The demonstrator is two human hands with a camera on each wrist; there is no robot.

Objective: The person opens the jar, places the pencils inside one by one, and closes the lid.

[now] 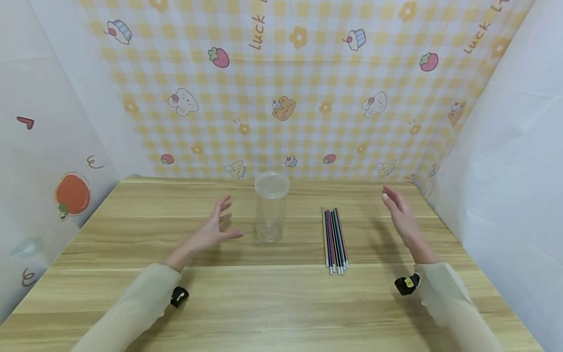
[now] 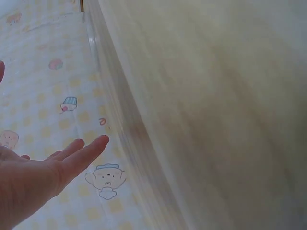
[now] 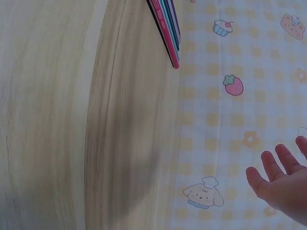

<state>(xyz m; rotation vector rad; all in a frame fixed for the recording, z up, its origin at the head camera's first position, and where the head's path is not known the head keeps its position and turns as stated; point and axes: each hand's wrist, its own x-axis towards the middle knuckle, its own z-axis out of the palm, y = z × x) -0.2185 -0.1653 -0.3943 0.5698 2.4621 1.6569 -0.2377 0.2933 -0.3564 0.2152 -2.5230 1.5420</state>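
A clear plastic jar (image 1: 270,215) with a translucent lid (image 1: 271,186) stands upright near the middle of the table. To its left my left hand (image 1: 213,230) is held with fingers and thumb spread, apart from the jar and holding nothing. Right of the jar lies a bundle of pencils (image 1: 335,239) side by side, their white ends toward me. My right hand (image 1: 404,220) hovers to the right of the pencils, fingers extended, with nothing in it. The right wrist view shows the far ends of some pencils (image 3: 165,31) and my right hand's fingers (image 3: 273,167).
The wood-grain table (image 1: 264,303) ends at a yellow checked backdrop (image 1: 299,73) printed with cartoons. White sheets hang at the left (image 1: 26,161) and at the right (image 1: 514,171). A small black device (image 1: 406,283) sits at each wrist.
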